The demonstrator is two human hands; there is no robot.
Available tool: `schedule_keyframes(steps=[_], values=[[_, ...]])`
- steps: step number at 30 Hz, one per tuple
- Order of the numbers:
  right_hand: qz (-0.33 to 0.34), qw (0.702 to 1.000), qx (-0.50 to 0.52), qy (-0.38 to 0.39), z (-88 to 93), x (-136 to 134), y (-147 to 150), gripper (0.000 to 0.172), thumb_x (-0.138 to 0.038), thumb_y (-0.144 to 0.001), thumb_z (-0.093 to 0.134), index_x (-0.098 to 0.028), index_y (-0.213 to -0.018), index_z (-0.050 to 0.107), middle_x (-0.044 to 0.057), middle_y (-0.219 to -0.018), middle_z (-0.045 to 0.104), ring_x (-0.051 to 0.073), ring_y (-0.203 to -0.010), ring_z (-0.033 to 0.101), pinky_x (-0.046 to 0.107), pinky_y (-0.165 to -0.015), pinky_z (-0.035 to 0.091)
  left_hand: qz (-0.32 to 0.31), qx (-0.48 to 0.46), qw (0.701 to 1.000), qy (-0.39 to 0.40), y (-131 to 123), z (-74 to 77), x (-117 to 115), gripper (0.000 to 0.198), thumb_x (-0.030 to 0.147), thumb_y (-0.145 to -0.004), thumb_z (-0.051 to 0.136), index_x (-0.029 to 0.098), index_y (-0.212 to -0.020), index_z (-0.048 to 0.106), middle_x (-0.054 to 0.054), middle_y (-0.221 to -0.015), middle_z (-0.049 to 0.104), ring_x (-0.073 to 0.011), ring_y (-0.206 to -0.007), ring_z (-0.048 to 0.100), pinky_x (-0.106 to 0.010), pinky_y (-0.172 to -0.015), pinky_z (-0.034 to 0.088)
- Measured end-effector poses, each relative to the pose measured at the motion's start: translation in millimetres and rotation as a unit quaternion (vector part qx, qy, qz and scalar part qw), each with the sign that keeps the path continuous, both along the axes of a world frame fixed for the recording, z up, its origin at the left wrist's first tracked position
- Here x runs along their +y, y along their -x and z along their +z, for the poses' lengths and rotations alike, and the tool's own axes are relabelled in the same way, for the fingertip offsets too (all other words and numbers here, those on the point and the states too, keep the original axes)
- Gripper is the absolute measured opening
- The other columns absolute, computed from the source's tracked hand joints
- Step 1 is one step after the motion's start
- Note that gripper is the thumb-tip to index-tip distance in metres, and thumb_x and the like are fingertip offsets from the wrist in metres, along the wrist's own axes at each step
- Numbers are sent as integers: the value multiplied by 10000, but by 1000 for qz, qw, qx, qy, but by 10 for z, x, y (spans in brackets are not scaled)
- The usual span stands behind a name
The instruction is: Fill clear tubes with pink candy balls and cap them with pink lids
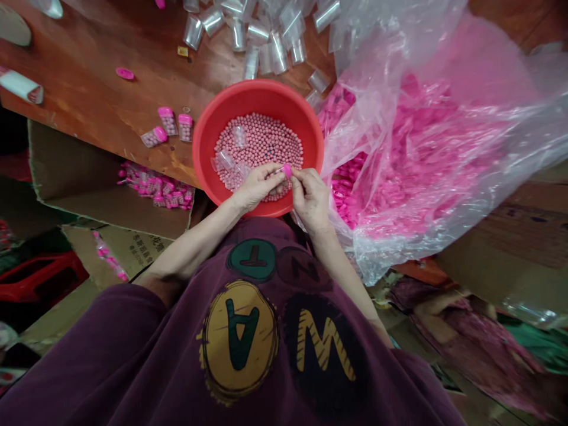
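Observation:
Over the near side of a red basin [202, 139], my two hands meet at a pink cap [287, 171]. My left hand [258, 187] is closed, its fingers around a small clear bottle that they mostly hide. The thumb and fingers of my right hand [312, 195] pinch the pink cap from the other side. How firmly the cap sits on the bottle I cannot tell. Pink beads [266, 139] lie in the basin below. Among them are a few clear plastic bottles [239, 136], the nearer ones partly overlapping.
Several clear bottles [237, 35] are heaped behind the basin. To the right, a clear plastic bag [377, 118] spills pink caps [348, 189]. Three capped, bead-filled bottles [167, 121] are at the left. Below them, a cardboard box [80, 177] holds more pink-capped bottles [160, 188].

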State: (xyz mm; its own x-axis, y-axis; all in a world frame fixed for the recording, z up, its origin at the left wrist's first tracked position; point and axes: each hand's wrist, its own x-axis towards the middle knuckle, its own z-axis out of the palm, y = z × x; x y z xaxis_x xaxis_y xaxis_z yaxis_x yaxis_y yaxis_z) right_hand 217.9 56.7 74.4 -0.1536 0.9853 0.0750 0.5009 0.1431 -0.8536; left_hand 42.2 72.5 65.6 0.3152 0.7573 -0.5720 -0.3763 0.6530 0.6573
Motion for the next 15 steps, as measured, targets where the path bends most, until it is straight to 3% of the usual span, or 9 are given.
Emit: schedule_keyframes(steps=[7,10,12,15], values=[[-41,996,72,31,4,-3,35,280,-481,-1125,623,-294,-1160,828,28,-983,790,202,-928,747,410,-873,658,34,9,999,-23,-31,35,-17,469,532,-785,1001,172,-1006,799,18,-746,655,-88,-648,577,-208,-602,471],[-32,990,109,85,-18,-43,30,344,-580,-1107,622,-321,-1261,790,48,-1163,803,223,-1064,760,461,-987,678,44,40,998,-24,-15,24,7,382,448,-810,975,174,-1006,793,17,-754,668,-95,-659,601,-210,-598,467],[-72,968,191,149,-79,-65,30,422,-643,-1055,683,-358,-1366,703,41,-1294,778,214,-1070,767,470,-1009,692,44,54,997,-41,10,26,39,348,404,-829,952,170,-1025,786,11,-788,697,-98,-683,631,-220,-639,505],[-163,904,323,228,-217,-77,49,571,-659,-914,850,-377,-1344,601,6,-1216,768,179,-897,770,419,-899,724,33,61,996,-54,50,34,69,346,398,-824,945,166,-1021,781,8,-789,716,-97,-670,638,-231,-652,524]])
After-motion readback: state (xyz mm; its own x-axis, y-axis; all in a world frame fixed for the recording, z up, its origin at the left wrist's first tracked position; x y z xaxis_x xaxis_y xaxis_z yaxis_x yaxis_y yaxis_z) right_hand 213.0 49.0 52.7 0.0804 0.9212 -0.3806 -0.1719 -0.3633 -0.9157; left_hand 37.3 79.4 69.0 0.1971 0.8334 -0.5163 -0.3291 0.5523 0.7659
